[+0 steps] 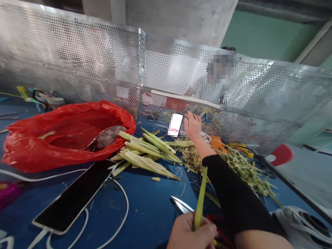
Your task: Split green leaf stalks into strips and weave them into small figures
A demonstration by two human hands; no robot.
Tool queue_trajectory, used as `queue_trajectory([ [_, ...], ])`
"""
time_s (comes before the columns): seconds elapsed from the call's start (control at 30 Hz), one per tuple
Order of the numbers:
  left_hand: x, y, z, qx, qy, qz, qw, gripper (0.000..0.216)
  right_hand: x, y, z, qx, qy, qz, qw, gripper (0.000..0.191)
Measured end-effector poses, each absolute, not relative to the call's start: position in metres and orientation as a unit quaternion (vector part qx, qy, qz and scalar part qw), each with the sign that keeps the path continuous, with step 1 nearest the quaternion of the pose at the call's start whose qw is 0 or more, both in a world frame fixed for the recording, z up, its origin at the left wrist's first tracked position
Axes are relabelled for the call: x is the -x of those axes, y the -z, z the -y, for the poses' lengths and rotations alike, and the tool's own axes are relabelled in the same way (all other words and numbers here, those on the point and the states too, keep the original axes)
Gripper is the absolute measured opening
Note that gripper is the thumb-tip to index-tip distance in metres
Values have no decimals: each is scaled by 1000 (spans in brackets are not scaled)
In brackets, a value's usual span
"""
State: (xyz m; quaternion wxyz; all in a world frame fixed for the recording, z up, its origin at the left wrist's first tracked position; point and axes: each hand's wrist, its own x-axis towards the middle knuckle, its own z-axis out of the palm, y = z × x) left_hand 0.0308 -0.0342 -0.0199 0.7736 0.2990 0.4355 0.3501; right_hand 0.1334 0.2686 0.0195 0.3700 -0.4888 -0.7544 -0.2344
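A green stalk point(201, 197) points up over the blue table point(147, 200), its lower end pinched in the left hand point(192, 231), seemingly freeing the right hand point(193, 126), fingers loosely spread, apparently empty, beside the lit phone point(176, 123).

Stretches the right arm point(229, 193) far forward, black-sleeved between bare wrist point(198, 140) and bare upper end; holds the right hand point(192, 126) back upward, with fingers point(190, 117) loosely bent; curls the left hand point(185, 231) low and close in a grip, with thumb point(208, 230) at its right.
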Motion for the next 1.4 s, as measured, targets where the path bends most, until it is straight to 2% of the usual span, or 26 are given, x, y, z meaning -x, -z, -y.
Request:
queue_trajectory([
  [0.23,-28,17,32,-312,-363,-426,768,45,-140,-33,-252,531,198,743,356,39],
  [0.43,-26,8,35,-313,-366,-439,759,44,-137,-28,-232,539,157,766,314,35],
  [0.57,-23,5,35,-298,-395,-439,750,41,-130,-25,-209,534,84,789,291,27],
  [0.7,-15,0,29,-287,-438,-415,744,34,-126,-30,-177,534,-29,788,305,26],
  [0.83,-9,-4,22,-281,-450,-390,753,33,-132,-35,-120,541,-158,740,368,54],
  [0.87,-8,-4,21,-287,-449,-382,755,34,-134,-34,-101,532,-272,681,424,56],
  [0.93,-9,-4,22,-307,-435,-367,762,34,-138,-32,-62,498,-440,577,474,50],
  [1.03,-12,-3,29,-345,-379,-360,780,34,-142,-22,-12,462,-527,545,460,31],
  [1.13,-17,0,36,-393,-348,-380,761,30,-144,-13,15,471,-524,503,500,23],
  [1.27,-22,2,39,-491,-397,-409,659,22,-156,-9,19,482,-438,505,566,18],
  [1.33,-22,1,38,-509,-403,-419,635,20,-170,-11,14,491,-399,551,544,21],
  [1.4,-21,0,35,-500,-402,-434,633,21,-188,-13,6,532,-332,631,457,28],
])
